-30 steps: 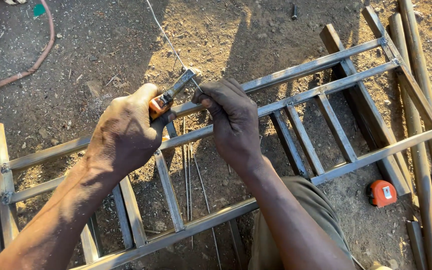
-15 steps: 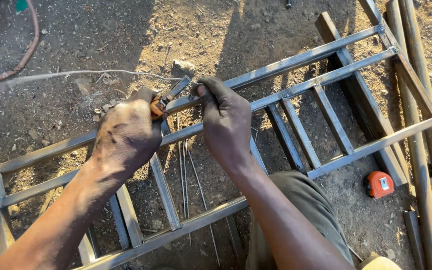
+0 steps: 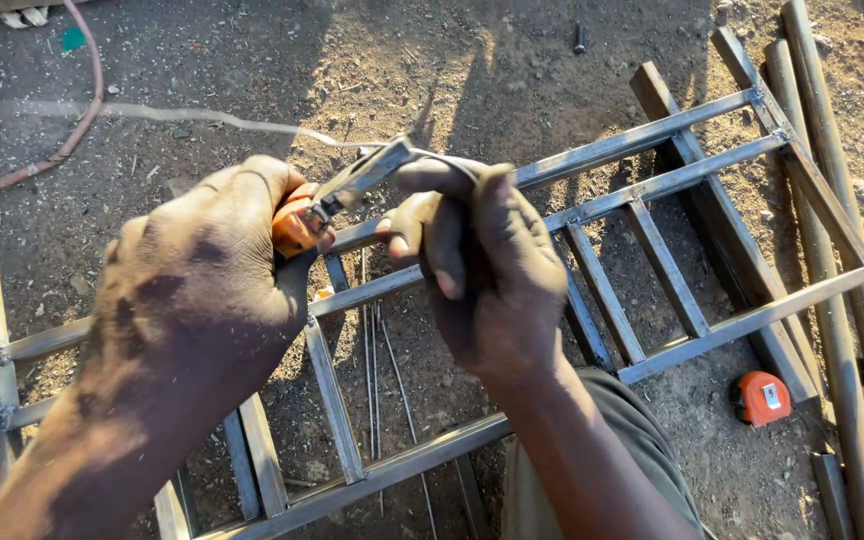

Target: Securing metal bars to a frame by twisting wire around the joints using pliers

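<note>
My left hand (image 3: 202,290) is closed around the orange handle of a welding electrode holder (image 3: 302,222), whose metal jaws (image 3: 357,182) point up and to the right. My right hand (image 3: 482,280) pinches the near end of a thin welding rod (image 3: 202,118) at those jaws. The rod runs off to the left, blurred. Both hands are raised above a ladder-like steel frame (image 3: 652,185) of square tubing that lies on the dirt.
Several spare rods (image 3: 372,370) lie on the ground under the frame. An orange tape measure (image 3: 762,397) sits at the right, near long pipes (image 3: 832,200). A red cable (image 3: 92,90) curves at the upper left. My knee is at the bottom.
Both hands have come up closer to the camera. The rod, pointing upward a second ago, now swings out to the left.
</note>
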